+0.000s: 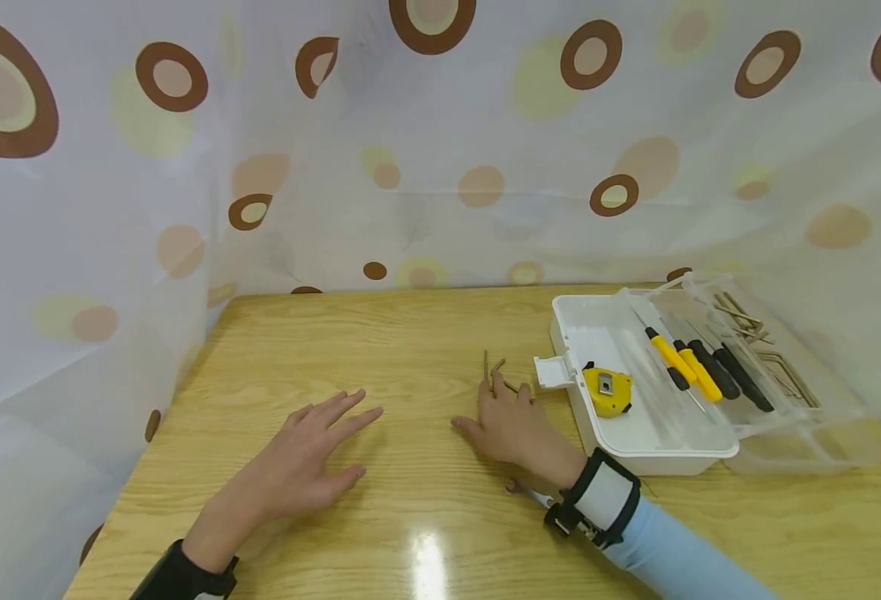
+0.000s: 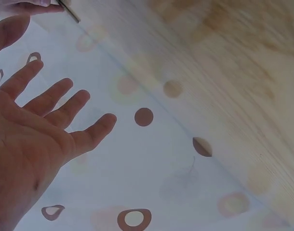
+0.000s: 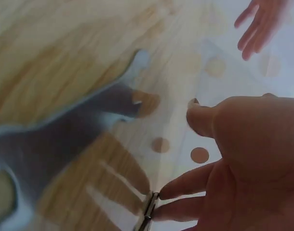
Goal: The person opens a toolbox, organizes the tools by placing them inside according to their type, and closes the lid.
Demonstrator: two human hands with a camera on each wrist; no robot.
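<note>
My right hand (image 1: pixel 515 429) reaches over the table, its fingertips touching a few thin hex keys (image 1: pixel 486 367) that lie left of the toolbox. In the right wrist view the fingers meet a metal hex key (image 3: pixel 148 211), with the thumb held apart. Beneath the right wrist lies a wrench (image 1: pixel 536 496), which looms large in the right wrist view. My left hand (image 1: pixel 301 462) is spread above the table at the left and holds nothing. The left wrist view shows its palm and separated fingers.
At the right stands an open white toolbox (image 1: pixel 668 457) holding a yellow tape measure (image 1: pixel 608 392). Its clear lid side carries several screwdrivers (image 1: pixel 680 358) and bent hex keys (image 1: pixel 785 375). A patterned curtain (image 1: pixel 425 225) borders the wooden table (image 1: pixel 380 333) at the back and left.
</note>
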